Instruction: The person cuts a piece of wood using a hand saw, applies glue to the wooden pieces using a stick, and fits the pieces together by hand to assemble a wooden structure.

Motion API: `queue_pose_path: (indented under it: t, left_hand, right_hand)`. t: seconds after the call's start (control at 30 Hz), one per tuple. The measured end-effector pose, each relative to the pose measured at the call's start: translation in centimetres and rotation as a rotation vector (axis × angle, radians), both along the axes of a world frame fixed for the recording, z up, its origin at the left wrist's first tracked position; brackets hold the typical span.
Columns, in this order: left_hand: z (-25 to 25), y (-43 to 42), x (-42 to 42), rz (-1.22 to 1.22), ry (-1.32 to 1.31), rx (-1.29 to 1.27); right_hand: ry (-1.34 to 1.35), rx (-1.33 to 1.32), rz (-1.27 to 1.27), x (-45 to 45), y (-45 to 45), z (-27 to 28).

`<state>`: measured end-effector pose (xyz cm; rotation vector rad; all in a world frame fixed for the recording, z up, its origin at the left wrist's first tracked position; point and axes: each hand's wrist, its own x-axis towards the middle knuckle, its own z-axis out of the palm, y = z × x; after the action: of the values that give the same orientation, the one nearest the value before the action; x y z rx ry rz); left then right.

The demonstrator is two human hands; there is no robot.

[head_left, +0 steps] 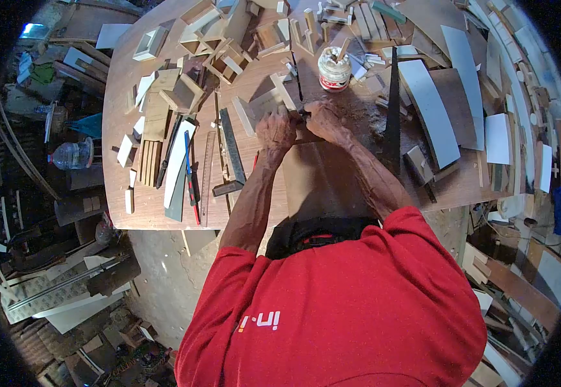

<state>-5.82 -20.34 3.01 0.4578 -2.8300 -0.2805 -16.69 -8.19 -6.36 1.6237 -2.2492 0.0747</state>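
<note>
My left hand [276,131] is closed, fingers curled over the near edge of a small wooden box frame [269,102] with raised side boards. My right hand [327,121] is closed just right of the frame, with part of a small dark object [304,116] showing at its fingers; its kind is hidden. Beyond the hands runs a thin dark strip [296,76]. An open tub of white paste [333,69], with a stick standing in it, is close to the right hand. A brown board [303,177] lies between my forearms.
Several small wooden boxes [229,61] and offcuts crowd the table's far side. At left lie a clear ruler [209,171], a blue-and-red pen-like tool [191,180] and wood strips. A long dark blade-shaped piece [392,116] and white panels [430,116] are at right.
</note>
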Motion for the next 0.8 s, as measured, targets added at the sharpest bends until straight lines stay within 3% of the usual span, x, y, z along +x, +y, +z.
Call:
queue_pose_path:
  t: [0.07,0.13,0.2,0.43,0.67,0.8]
  left_hand:
    - [1.5,0.6,0.0,0.011,-0.017,0.024]
    - [-0.6,-0.2,-0.1,0.030,-0.008,0.024]
    - [-1.7,-0.6,-0.1,0.048,0.000,0.026]
    - [-0.6,-0.3,0.1,-0.054,0.035,-0.030]
    - [0.5,0.2,0.2,0.020,-0.034,-0.057]
    - [0.5,0.2,0.2,0.040,-0.075,-0.042]
  right_hand:
    - [-0.009,0.004,0.059,-0.6,0.0,0.2]
    - [-0.016,0.006,0.119,-0.8,0.0,1.0]
    - [-0.387,0.065,-0.032,-0.6,-0.1,1.3]
    - [-0.295,-0.097,0.022,-0.7,0.1,1.3]
    - [-0.414,-0.040,-0.057,-0.8,-0.4,0.6]
    - [-0.532,-0.003,-0.100,-0.1,0.0,3.7]
